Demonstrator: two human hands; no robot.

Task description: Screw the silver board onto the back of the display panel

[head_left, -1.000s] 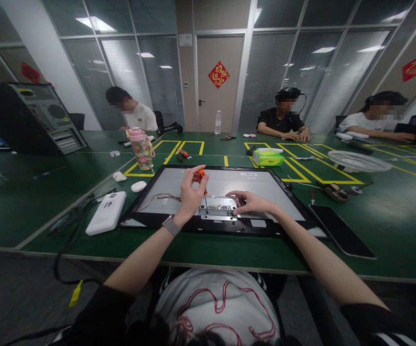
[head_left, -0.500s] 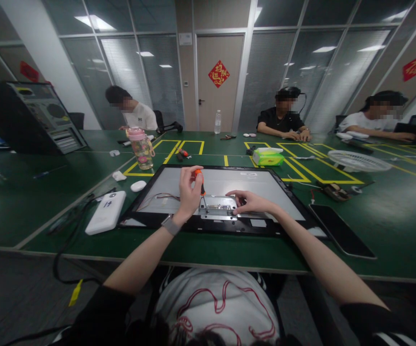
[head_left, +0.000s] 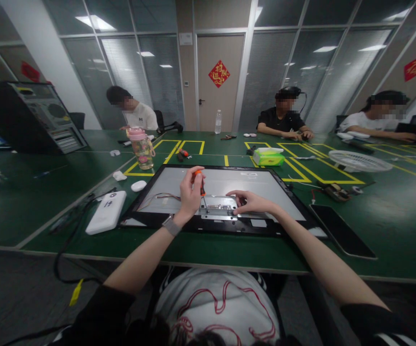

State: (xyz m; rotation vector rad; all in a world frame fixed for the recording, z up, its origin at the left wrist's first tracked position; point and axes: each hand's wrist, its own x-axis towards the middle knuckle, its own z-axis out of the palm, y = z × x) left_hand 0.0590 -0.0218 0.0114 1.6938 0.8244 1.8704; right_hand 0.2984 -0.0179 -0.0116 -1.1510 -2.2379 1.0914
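Note:
A flat display panel (head_left: 226, 182) with a black frame lies on the green table, its grey side up. Near its front edge sits a metal bracket (head_left: 218, 217) with connector ports. My left hand (head_left: 190, 194) is closed around the orange and black handle of a screwdriver (head_left: 203, 192), which stands nearly upright with its tip down at the bracket's left part. My right hand (head_left: 250, 202) grips the right end of the bracket between thumb and fingers. Thin cables (head_left: 166, 196) lie on the panel to the left of my left hand.
Left of the panel are a white power bank (head_left: 106, 212), a white oval case (head_left: 138, 186) and a pink-lidded bottle (head_left: 141, 151). A phone (head_left: 341, 230) lies at right. Beyond stand a green tissue pack (head_left: 268, 157) and a fan grille (head_left: 359, 161). Several people sit across the table.
The screwdriver and both my hands stay almost in place. Across the table, the hands of the person in black have shifted slightly.

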